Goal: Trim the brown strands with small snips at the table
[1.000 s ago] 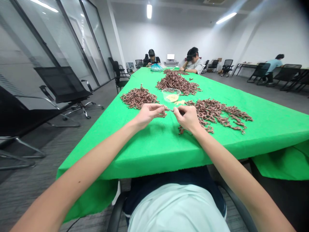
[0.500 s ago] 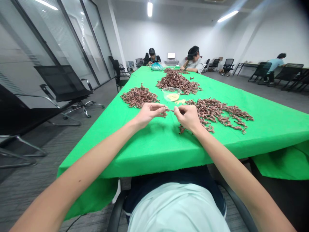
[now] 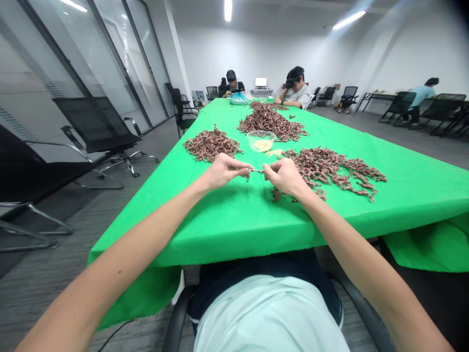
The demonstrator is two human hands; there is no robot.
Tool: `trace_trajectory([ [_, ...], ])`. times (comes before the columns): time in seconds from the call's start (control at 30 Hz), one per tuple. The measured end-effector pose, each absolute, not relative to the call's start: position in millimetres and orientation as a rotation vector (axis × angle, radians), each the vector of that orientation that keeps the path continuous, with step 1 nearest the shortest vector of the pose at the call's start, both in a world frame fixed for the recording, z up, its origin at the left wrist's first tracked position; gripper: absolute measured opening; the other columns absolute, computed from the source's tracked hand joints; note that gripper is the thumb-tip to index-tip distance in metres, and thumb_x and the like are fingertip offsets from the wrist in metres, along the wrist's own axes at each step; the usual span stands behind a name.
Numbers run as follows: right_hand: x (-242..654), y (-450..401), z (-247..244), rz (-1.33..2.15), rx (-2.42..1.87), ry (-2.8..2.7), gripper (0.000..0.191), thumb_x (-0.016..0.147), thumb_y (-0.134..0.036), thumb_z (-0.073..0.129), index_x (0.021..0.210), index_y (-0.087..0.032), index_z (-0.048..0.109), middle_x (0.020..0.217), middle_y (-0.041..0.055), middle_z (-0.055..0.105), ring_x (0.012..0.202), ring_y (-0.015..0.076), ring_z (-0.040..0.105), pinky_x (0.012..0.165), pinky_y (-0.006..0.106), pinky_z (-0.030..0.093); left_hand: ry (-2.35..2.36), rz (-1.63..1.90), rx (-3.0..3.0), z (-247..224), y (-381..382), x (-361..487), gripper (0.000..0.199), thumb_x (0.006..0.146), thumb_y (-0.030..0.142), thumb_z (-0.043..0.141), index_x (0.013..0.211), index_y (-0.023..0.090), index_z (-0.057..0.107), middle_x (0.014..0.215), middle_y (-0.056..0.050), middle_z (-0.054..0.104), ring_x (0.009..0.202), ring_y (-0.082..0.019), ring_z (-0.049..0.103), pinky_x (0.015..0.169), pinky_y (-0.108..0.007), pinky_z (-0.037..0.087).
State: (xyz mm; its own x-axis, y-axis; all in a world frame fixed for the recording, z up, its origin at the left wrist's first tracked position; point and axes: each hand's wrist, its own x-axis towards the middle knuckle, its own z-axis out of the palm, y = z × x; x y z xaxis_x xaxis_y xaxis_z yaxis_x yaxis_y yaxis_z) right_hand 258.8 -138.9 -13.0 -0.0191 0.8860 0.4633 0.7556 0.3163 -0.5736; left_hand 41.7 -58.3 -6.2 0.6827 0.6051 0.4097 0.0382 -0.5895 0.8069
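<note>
Over the near part of the table my left hand (image 3: 224, 171) pinches a small brown shrivelled piece (image 3: 248, 175) between thumb and fingers. Facing it, my right hand (image 3: 284, 174) is closed on a slim, metallic-looking tool (image 3: 258, 171), whose tip meets the brown piece. Most of the tool is hidden in my fingers. Just beyond my hands stands a clear plastic bowl (image 3: 251, 142) holding pale yellow bits (image 3: 263, 145). More pale bits (image 3: 274, 152) lie on the cloth beside it. A heap of brown pieces (image 3: 318, 166) spreads out beyond my right hand.
A smaller brown heap (image 3: 211, 143) lies at the left, and a larger one (image 3: 271, 121) behind the bowl. Green cloth (image 3: 220, 230) covers the table. Farther back are a blue plastic bag (image 3: 239, 99) and two seated people. Office chairs (image 3: 95, 124) stand at the left.
My hands have drawn slightly apart, so more of the slim tool shows between them. The brown piece stays in my left fingers. The view has shifted a little.
</note>
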Motion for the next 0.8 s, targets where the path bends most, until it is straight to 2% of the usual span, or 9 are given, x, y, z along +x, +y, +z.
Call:
trace_trajectory([
  [0.13,263,-142,-4,0.607,-1.516,-1.760,0.043,0.090,-0.038,0.050,0.056,-0.015,0.066,0.043,0.0002,0.053,0.037,0.0088,0.041,0.048,0.027,0.034,0.477,0.866,2.120,-4,-58,38,0.036,0.075,0.044,0.086,0.097,0.016,0.084,0.083,-0.012,0.080,0.075,-0.023,0.076,0.074,-0.031,0.061],
  [0.27,269,-143,0,1.041,-1.422,-1.717,0.044,0.090,-0.045,0.052,0.060,-0.015,0.065,0.040,-0.0005,0.051,0.031,0.0083,0.037,0.037,0.025,0.025,0.461,0.837,2.129,-1,-59,37,0.034,0.074,0.042,0.087,0.096,0.016,0.084,0.088,-0.012,0.081,0.079,-0.023,0.077,0.078,-0.030,0.061],
  [0.37,272,-142,0,1.144,-1.402,-1.690,0.048,0.092,-0.050,0.050,0.064,-0.015,0.066,0.045,0.0012,0.056,0.033,0.0090,0.039,0.035,0.025,0.025,0.484,0.830,2.055,0,-60,38,0.035,0.073,0.042,0.088,0.095,0.015,0.084,0.086,-0.012,0.081,0.077,-0.021,0.077,0.077,-0.029,0.062],
  [0.43,271,-141,0,0.963,-1.417,-1.720,0.047,0.092,-0.049,0.050,0.065,-0.015,0.066,0.050,0.0027,0.060,0.039,0.0099,0.045,0.040,0.025,0.032,0.513,0.858,1.956,-2,-61,40,0.037,0.073,0.044,0.088,0.095,0.015,0.084,0.084,-0.012,0.080,0.075,-0.021,0.076,0.076,-0.030,0.062],
  [0.53,269,-138,-3,0.299,-1.390,-1.814,0.041,0.092,-0.043,0.051,0.063,-0.017,0.063,0.057,0.0037,0.062,0.051,0.0118,0.050,0.054,0.027,0.039,0.541,0.886,1.800,-5,-62,43,0.041,0.074,0.048,0.087,0.095,0.014,0.084,0.086,-0.012,0.080,0.074,-0.019,0.075,0.076,-0.032,0.063],
  [0.63,267,-134,-11,-0.298,-1.283,-1.868,0.035,0.094,-0.039,0.049,0.071,-0.017,0.065,0.069,0.0062,0.066,0.063,0.0151,0.055,0.065,0.030,0.040,0.568,0.869,1.679,-8,-64,45,0.043,0.073,0.051,0.087,0.093,0.013,0.083,0.091,-0.013,0.080,0.074,-0.018,0.074,0.077,-0.031,0.063],
  [0.8,267,-131,-21,-0.669,-1.254,-1.897,0.034,0.097,-0.038,0.045,0.082,-0.017,0.067,0.077,0.0077,0.068,0.070,0.0171,0.058,0.065,0.030,0.040,0.580,0.813,1.562,-9,-68,47,0.047,0.071,0.052,0.088,0.094,0.012,0.082,0.094,-0.015,0.080,0.070,-0.015,0.072,0.076,-0.030,0.061],
])
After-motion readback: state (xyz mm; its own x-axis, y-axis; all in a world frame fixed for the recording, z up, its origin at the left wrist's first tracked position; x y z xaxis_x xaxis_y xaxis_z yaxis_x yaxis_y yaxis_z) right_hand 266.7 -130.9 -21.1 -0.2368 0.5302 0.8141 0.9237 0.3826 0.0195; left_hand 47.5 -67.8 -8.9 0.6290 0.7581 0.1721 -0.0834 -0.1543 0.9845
